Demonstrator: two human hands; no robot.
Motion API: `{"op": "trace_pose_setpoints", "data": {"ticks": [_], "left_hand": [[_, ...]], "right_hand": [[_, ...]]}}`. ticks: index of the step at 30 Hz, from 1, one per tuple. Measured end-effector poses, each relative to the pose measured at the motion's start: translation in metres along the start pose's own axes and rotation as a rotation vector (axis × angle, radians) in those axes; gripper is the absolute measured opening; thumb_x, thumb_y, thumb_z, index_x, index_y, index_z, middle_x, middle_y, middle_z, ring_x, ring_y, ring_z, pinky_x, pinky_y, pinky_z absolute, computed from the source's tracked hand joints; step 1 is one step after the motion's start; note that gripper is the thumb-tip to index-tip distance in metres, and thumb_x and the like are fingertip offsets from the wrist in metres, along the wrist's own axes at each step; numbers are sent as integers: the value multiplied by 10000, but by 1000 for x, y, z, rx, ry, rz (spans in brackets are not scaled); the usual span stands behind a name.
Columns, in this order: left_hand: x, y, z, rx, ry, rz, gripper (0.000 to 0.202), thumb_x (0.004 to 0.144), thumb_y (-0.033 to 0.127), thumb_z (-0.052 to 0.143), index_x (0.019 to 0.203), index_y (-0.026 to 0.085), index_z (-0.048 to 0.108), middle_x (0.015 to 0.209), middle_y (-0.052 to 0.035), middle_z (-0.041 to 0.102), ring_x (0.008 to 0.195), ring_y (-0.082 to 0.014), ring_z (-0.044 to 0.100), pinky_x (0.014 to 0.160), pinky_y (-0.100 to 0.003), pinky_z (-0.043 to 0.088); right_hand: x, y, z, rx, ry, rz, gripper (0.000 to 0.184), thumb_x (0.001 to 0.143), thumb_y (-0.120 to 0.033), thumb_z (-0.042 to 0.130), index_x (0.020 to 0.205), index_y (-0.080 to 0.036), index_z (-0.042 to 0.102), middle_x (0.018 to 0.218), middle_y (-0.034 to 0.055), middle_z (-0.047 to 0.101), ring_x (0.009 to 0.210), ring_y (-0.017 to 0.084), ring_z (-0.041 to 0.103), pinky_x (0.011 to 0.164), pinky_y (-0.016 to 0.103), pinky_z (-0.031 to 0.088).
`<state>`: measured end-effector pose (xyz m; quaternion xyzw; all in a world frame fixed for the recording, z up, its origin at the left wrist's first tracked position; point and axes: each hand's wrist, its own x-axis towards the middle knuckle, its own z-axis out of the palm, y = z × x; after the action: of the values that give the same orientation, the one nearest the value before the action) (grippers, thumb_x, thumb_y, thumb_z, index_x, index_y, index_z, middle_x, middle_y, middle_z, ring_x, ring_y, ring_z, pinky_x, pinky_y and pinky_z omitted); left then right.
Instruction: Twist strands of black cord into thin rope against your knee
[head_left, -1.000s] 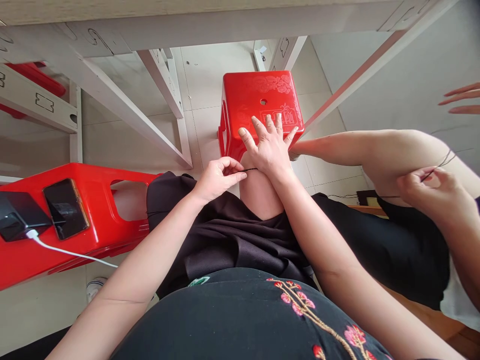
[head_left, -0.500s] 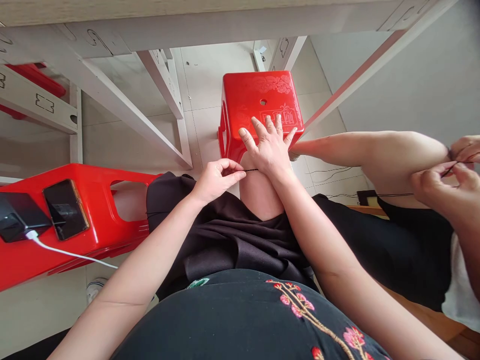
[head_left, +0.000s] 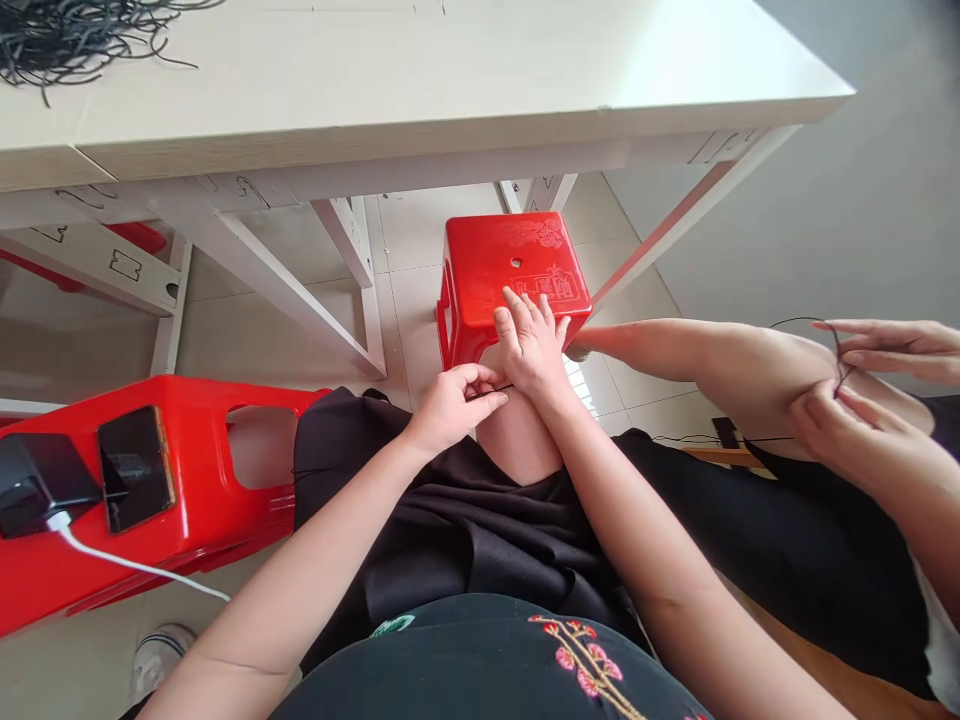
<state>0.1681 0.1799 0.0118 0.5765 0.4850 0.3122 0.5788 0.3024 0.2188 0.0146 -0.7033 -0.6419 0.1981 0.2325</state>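
Black cord, left hand pinching, table edge well apart

Pale tabletop ahead of L hand grip; blk strands piled on it, fwd-L. Red stool L of grip: phone, blk box w/ wht cable.

Blk cord, v. thin, dark all along the bit that shows. One part's pinched btw thumb & fingertips of L hand; from there a short, approx. straight seg. runs to the heel of R hand, which is palm-down w/ fingers out over the bare leg. Seg. is at the leg, touching or just above, can't tell. Rest hidden by hands.
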Motion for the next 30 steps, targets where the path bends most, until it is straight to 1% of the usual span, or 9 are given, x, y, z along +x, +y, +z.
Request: {"op": "trace_pose_setpoints", "data": {"ticks": [3,7,11,17,20,23,26,30], "left_hand": [[-1,4,-1,23,0,-12,257,675,309,690,853,125,662,825,-57,674,737,-141,600,754,-308,500],[-2,8,-3,36,-3,-37,233,675,282,677,848,129,651,803,-46,669,733,-137,599,754,-302,499],[-2,6,-6,40,-8,-44,204,667,245,662,836,138,626,812,-40,661,741,-134,599,759,-296,497],[-2,2,-6,40,-2,-26,206,663,229,649,848,143,618,791,-25,633,717,-122,571,744,-291,487],[-2,5,-5,43,-39,-3,226,669,247,659,865,144,617,797,-25,630,715,-121,570,727,-289,483],[-1,10,-4,77,-60,-4,219,677,288,671,840,150,624,769,-19,635,673,-116,559,675,-277,481],[1,13,-2,88,-43,-32,181,702,314,654,785,155,628,733,-19,653,655,-124,572,664,-279,486],[2,15,1,165,-8,-4,140,709,295,645,737,158,636,737,-30,672,682,-145,600,689,-292,492]], "right_hand": [[-1,-1,-1,0,-10,4,667,890,-626,137,1409,-264,347,1467,89,358,1412,305,138,1058,680,63],[-1,-4,0,-22,-19,-8,667,890,-626,141,1412,-262,341,1473,95,346,1413,309,131,1052,687,56],[0,-2,0,-11,-15,-4,685,879,-646,136,1400,-265,365,1465,96,361,1409,319,138,1043,698,42],[-1,0,-1,1,-11,0,700,871,-660,128,1397,-267,368,1462,91,366,1408,322,144,1043,699,51],[-1,0,0,13,0,-8,683,877,-648,131,1399,-272,361,1464,80,364,1408,317,147,1051,689,62],[-1,0,0,33,-1,-2,664,887,-628,131,1402,-274,353,1457,69,377,1407,315,155,1059,678,83],[-1,0,0,34,3,1,670,887,-625,132,1409,-262,343,1455,71,381,1406,315,158,1062,673,99],[-3,-1,-1,42,12,-15,685,886,-630,130,1412,-247,344,1456,74,379,1405,314,159,1073,659,101]]}}
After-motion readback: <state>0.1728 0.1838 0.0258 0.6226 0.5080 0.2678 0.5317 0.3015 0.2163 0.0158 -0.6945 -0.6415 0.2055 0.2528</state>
